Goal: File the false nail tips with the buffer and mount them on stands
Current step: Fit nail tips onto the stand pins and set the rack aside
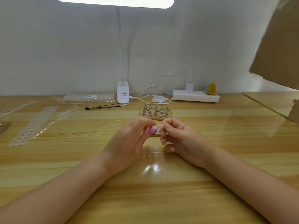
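My left hand (pixel 129 141) grips a small pink and purple buffer block (pixel 152 130) between thumb and fingers, just above the table. My right hand (pixel 176 136) pinches a tiny clear nail tip on a small metal stand (pixel 159 129) right beside the buffer. Behind both hands stands a wooden base (pixel 155 119) holding several silver stands (pixel 155 110) in rows. A clear strip of nail tips (pixel 152 153) lies on the table between my wrists.
A white clamp lamp (pixel 123 93) stands at the back, with its cable running to a white power strip (pixel 195 95). A black-tipped tool (pixel 103 107), a clear bag of tips (pixel 89 98) and empty plastic strips (pixel 35 123) lie at the left. Cardboard (pixel 278 46) hangs at the right.
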Demonstrator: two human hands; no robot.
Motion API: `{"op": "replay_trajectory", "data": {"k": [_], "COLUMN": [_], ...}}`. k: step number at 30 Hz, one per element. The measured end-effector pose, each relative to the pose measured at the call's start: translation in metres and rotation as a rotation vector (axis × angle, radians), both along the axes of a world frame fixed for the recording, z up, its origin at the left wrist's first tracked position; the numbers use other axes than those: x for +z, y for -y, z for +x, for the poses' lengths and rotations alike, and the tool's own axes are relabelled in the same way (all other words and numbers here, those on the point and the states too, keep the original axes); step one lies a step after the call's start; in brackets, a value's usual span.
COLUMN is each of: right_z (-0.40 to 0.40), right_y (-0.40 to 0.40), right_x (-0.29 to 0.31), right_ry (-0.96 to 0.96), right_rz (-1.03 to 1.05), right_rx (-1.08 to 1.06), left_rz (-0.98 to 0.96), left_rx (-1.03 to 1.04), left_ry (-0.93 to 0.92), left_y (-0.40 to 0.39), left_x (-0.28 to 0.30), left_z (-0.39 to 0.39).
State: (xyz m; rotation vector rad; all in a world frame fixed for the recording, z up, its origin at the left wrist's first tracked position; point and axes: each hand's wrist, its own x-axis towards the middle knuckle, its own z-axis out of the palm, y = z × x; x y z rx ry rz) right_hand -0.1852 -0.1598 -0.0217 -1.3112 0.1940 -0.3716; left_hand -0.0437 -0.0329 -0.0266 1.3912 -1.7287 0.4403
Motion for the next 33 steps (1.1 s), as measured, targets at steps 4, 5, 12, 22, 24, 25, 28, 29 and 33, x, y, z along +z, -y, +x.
{"op": "replay_trajectory", "data": {"k": [4, 5, 12, 22, 24, 25, 28, 29, 33], "right_z": [0.002, 0.002, 0.002, 0.001, 0.001, 0.001, 0.0, 0.001, 0.002], "right_y": [-0.001, -0.001, 0.0, 0.001, 0.0, 0.0, 0.001, 0.001, -0.001], "right_x": [-0.003, -0.004, -0.004, 0.0, 0.001, 0.002, 0.003, 0.003, 0.003], "right_ry": [-0.018, -0.02, -0.004, -0.028, -0.031, -0.034, -0.047, -0.051, -0.043], "right_rz": [-0.051, -0.051, -0.033, 0.019, 0.001, -0.001, 0.038, 0.044, 0.028], "right_rx": [-0.026, -0.03, -0.03, -0.037, -0.026, -0.017, -0.019, -0.03, -0.043], "left_rz": [-0.112, -0.097, -0.094, -0.138, -0.164, -0.158, -0.115, -0.112, -0.17], "left_rx": [-0.095, -0.104, -0.021, 0.079, 0.047, 0.057, 0.172, 0.195, 0.088], "left_ry": [-0.018, 0.001, -0.06, 0.22, 0.326, 0.361, 0.354, 0.332, 0.342], "left_y": [0.003, 0.004, 0.001, 0.0, 0.003, 0.004, 0.001, -0.001, -0.001], "left_x": [0.004, 0.002, 0.002, 0.005, 0.003, 0.003, 0.006, 0.007, 0.008], "left_z": [-0.008, -0.009, -0.001, -0.003, -0.012, -0.014, -0.006, -0.002, -0.01]}}
